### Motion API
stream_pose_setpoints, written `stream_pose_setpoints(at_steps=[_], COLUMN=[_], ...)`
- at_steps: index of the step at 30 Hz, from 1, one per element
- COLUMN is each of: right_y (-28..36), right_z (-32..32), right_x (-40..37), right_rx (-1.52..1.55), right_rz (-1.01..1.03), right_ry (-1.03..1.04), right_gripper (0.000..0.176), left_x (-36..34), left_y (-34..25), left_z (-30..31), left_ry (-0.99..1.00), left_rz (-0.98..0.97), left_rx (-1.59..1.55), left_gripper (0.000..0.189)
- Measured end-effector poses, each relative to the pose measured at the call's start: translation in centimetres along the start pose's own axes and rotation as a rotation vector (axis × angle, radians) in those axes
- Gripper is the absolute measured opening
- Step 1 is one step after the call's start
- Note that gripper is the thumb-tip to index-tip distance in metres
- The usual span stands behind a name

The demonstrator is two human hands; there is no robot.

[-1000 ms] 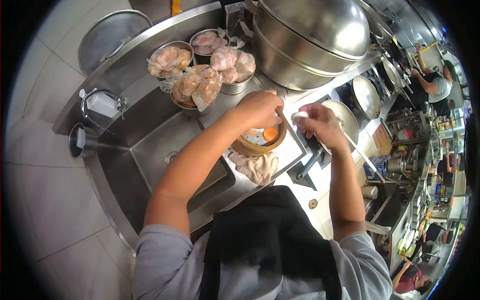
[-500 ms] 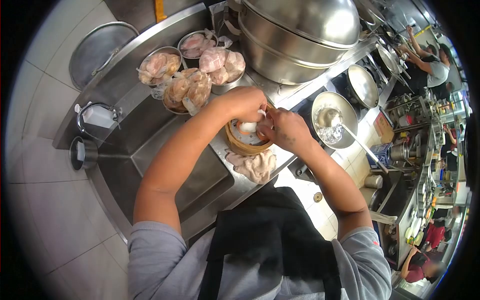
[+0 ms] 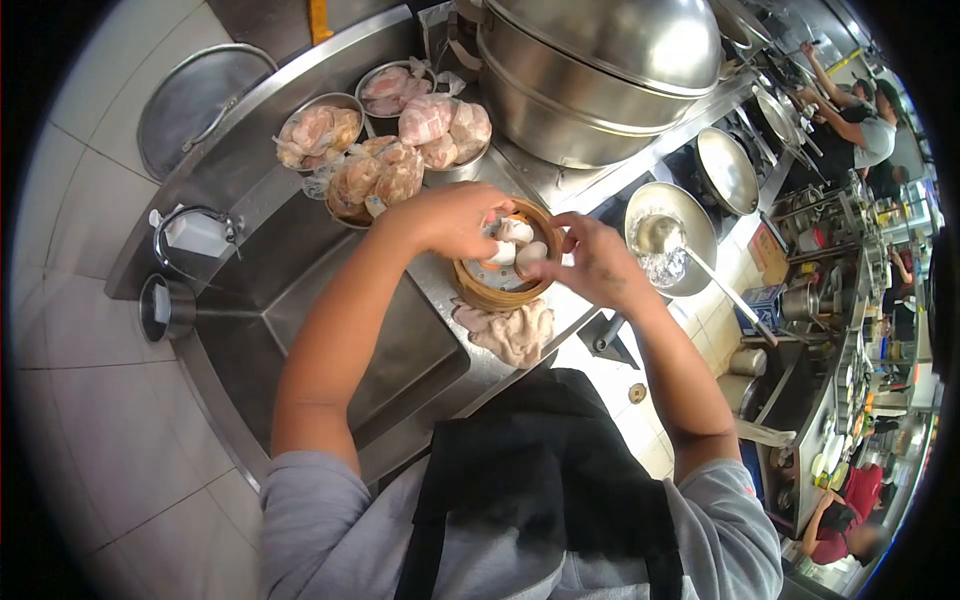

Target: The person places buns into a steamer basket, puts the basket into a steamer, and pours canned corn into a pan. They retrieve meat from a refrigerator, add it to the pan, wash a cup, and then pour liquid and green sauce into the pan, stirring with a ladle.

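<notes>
Sitting left of the steel sink, a small steel pot. Bagged raw meat in metal bowls, sink's far right edge. Left hand over left side of bamboo steamer, fingers curled down by the white dumplings; can't tell if gripping one. Dumplings sit in the steamer, grouped toward its far side, holed liner showing nearer. Crumpled cloth at steamer's near side. Right hand at right rim, thumb and fingers parted, no piece visible between them. Wok with ladle farther right. Looks like positioning pieces by hand; any next touch calls for light fingertips, steamer kept level.
</notes>
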State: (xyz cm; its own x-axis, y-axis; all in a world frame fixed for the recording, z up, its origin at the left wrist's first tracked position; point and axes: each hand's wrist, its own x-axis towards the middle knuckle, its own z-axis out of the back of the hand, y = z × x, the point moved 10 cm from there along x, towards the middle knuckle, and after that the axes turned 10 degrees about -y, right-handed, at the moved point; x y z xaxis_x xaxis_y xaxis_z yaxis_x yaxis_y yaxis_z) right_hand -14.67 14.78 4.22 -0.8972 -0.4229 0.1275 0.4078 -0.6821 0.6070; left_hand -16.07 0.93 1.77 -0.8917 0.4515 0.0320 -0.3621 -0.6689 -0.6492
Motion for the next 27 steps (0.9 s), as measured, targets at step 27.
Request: stream_pose_setpoints(at_steps=[27], right_y=[-3.4], right_z=[7.3], right_x=[2.7], right_rx=[0.125], right_rz=[-0.077], right_ry=[-0.02], right_gripper=[0.029], left_x=[7.8], left_y=[-13.3], left_z=[22.7], left_ry=[-0.917], left_rz=[-0.148], left_rx=[0.022], left_gripper=[0.032])
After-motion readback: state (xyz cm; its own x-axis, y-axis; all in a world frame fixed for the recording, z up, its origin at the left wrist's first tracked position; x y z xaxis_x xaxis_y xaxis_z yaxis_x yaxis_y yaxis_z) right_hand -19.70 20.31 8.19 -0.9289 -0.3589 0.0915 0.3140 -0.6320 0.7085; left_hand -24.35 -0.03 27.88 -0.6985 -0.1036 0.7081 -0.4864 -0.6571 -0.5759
